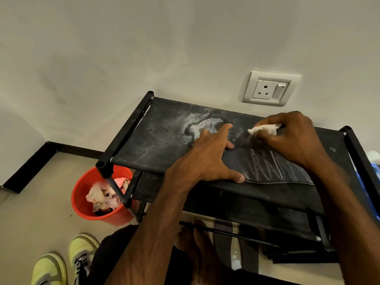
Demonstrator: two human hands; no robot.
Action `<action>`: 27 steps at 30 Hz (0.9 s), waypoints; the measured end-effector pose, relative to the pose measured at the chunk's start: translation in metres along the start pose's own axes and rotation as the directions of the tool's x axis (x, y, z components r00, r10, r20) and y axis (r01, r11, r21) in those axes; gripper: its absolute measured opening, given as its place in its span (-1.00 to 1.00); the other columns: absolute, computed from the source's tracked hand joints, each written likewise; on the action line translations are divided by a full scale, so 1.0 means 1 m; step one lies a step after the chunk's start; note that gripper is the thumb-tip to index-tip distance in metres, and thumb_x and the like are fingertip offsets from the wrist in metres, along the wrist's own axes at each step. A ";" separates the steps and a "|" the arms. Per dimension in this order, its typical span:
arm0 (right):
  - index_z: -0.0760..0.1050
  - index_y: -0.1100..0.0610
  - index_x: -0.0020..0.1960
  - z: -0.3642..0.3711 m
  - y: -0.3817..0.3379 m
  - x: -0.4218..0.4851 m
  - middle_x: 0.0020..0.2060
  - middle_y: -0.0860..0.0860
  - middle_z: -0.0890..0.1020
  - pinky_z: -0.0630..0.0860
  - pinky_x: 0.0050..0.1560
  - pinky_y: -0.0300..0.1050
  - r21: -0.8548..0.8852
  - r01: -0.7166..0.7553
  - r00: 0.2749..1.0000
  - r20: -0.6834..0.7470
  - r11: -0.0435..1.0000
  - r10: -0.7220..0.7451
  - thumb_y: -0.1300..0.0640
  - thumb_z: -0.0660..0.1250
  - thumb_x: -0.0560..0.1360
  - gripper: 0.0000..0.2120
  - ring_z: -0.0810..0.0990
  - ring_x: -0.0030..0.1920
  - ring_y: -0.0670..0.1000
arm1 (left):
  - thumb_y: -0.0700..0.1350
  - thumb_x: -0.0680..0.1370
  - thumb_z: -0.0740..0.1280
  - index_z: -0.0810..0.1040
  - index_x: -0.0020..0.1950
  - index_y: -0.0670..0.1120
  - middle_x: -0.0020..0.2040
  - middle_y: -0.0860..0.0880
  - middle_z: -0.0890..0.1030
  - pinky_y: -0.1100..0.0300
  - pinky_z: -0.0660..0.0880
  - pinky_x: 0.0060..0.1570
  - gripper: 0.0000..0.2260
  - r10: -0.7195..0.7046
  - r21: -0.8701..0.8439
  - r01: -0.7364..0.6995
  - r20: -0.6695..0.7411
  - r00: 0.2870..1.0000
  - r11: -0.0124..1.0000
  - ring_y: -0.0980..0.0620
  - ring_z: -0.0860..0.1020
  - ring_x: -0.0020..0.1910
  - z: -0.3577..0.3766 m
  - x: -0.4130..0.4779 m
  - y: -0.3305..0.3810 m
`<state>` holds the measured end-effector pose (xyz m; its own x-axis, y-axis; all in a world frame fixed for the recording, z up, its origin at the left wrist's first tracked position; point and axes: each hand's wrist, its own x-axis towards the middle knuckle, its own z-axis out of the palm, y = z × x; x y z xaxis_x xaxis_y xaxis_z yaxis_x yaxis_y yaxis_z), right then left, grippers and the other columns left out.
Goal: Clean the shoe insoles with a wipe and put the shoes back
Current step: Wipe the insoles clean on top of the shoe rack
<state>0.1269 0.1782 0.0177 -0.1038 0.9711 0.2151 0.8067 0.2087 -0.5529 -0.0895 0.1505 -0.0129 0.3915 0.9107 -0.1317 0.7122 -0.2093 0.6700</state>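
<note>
A dark insole (265,167) with pale zigzag marks lies flat on the top shelf of a black fabric shoe rack (156,140). My left hand (207,159) presses on the insole's left end with spread fingers. My right hand (292,134) pinches a white wipe (265,128) against the insole's far end. Two yellow-green sneakers (67,262) stand on the floor at the lower left.
A red bucket (82,200) with crumpled used wipes sits on the floor left of the rack. A wall socket (269,89) is above the rack. White dust marks the shelf fabric. A bare foot (197,239) shows under the rack. Something blue (375,171) is at the right edge.
</note>
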 end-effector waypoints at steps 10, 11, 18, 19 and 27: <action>0.75 -0.09 -0.04 0.005 -0.007 0.000 -0.16 -0.18 0.72 0.48 -0.24 -0.45 0.030 0.084 0.981 0.174 0.996 -0.088 0.24 0.50 0.48 -0.77 0.64 -0.18 -0.25 | 0.14 0.31 0.62 -0.02 0.63 0.05 0.37 0.17 0.51 -0.10 0.22 0.46 0.10 -0.002 -0.004 0.002 -0.006 1.000 1.000 -0.01 0.17 0.52 -0.004 -0.002 -0.002; 0.75 -0.09 -0.03 0.006 -0.009 -0.001 -0.15 -0.16 0.73 0.53 -0.22 -0.38 0.026 0.093 0.977 0.191 0.995 -0.097 0.25 0.50 0.48 -0.76 0.66 -0.18 -0.21 | 0.14 0.31 0.63 -0.02 0.63 0.05 0.36 0.17 0.52 -0.08 0.22 0.44 0.10 -0.002 -0.007 0.002 -0.007 1.000 1.000 -0.01 0.18 0.51 -0.004 -0.001 -0.002; 0.75 -0.06 0.02 0.014 -0.019 -0.001 -0.03 -0.06 0.75 0.67 0.01 -0.03 -0.073 0.152 0.926 0.359 0.986 -0.116 0.30 0.45 0.48 -0.71 0.69 -0.04 -0.07 | 0.14 0.29 0.64 -0.02 0.63 0.07 0.31 0.19 0.55 -0.08 0.25 0.42 0.11 -0.015 -0.037 0.014 -0.020 1.000 0.999 0.00 0.19 0.51 -0.003 0.000 -0.003; 0.75 -0.07 0.02 0.013 -0.020 -0.001 -0.02 -0.07 0.74 0.67 0.03 0.00 -0.078 0.155 0.917 0.382 0.985 -0.114 0.30 0.45 0.48 -0.71 0.69 -0.02 -0.06 | 0.14 0.29 0.64 -0.02 0.63 0.07 0.32 0.19 0.54 -0.08 0.24 0.42 0.12 -0.015 -0.036 0.014 -0.020 1.000 0.999 0.00 0.17 0.52 -0.003 0.000 -0.003; 0.74 -0.09 0.04 0.020 -0.019 -0.001 -0.02 -0.04 0.74 0.66 0.02 0.06 -0.168 0.113 0.964 0.259 0.979 -0.067 0.25 0.44 0.49 -0.73 0.67 -0.04 0.00 | 0.13 0.29 0.64 -0.03 0.63 0.07 0.30 0.20 0.55 -0.07 0.25 0.43 0.12 -0.020 -0.059 0.019 -0.018 1.000 0.998 0.01 0.17 0.52 -0.001 0.000 -0.002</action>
<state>0.0999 0.1751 0.0123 -0.3042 0.9519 0.0358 0.8759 0.2943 -0.3823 -0.0917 0.1514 -0.0132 0.3668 0.9210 -0.1315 0.6835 -0.1709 0.7096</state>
